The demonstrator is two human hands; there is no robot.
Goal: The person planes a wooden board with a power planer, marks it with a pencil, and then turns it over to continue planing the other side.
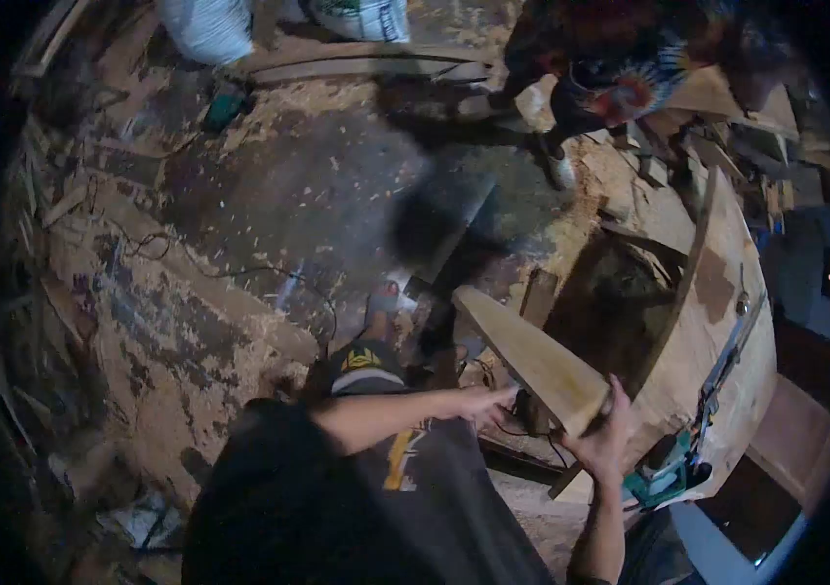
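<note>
A thick, tapered piece of wood [537, 366] slants across the space in front of me, its near end wider than its far one. My right hand [607, 436] grips that near end, thumb and fingers on either side of the corner. Close to the left edge of the wood is my left hand [483, 405], its fingers stretched toward a small dark object and a thin black cable. To the right, a large curved slab of wood [717, 283] carries a green power tool [669, 473] with a long dark bar, apparently a chainsaw.
Sawdust and chips cover the dark floor [308, 185], where a black cable [254, 269] runs. White sacks [208, 27] stand at the back. A person in patterned clothing [630, 83] is at upper right, beside heaped offcuts [654, 171]. Wood scraps line the left side.
</note>
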